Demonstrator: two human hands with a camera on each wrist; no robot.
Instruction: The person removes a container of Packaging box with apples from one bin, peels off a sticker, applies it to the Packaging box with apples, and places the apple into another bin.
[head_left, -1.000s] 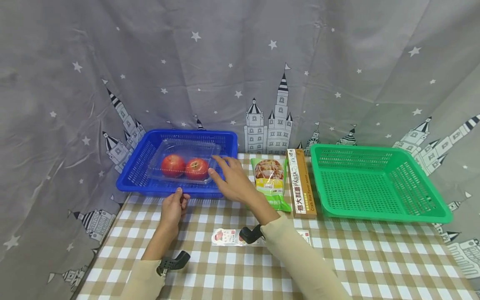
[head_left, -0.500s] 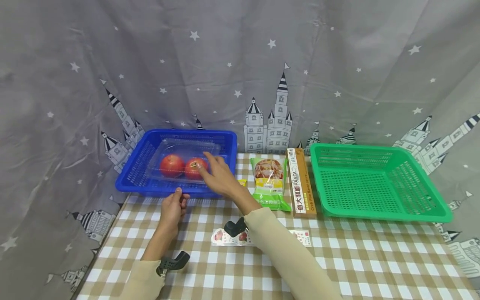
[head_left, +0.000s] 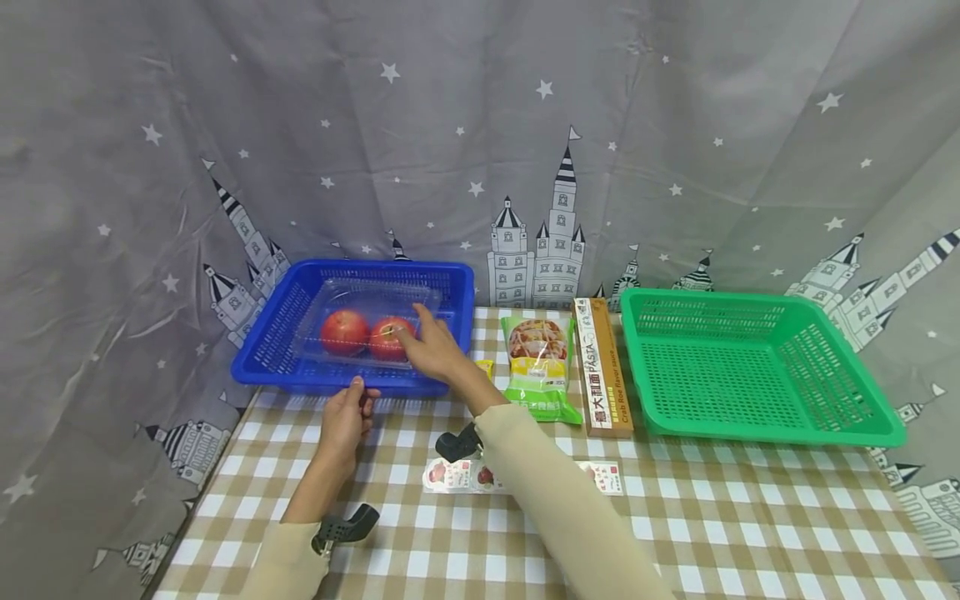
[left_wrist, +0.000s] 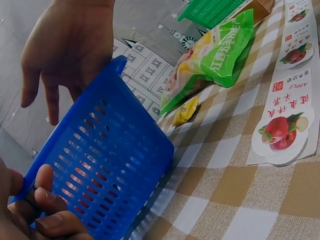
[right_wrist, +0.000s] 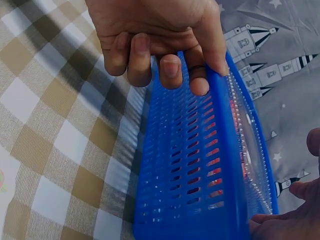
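My left hand pinches the front rim of the blue basket; in the right wrist view its thumb lies over the rim and its fingers curl below. Inside the basket lies a clear plastic box with two red apples showing through it. My right hand is over the basket's front right part, fingers extended, overlapping the box's right end in the head view. In the left wrist view this right hand reaches above the basket with its fingers pointing down.
Right of the basket lie a small yellow packet, a green food bag and a long pasta box. A green basket stands at the right. An apple-label strip lies in front on the checked tablecloth.
My right hand has moved left from the basket's right side, further over the plastic box. The small yellow packet has come into view. My left hand has stayed at the rim.
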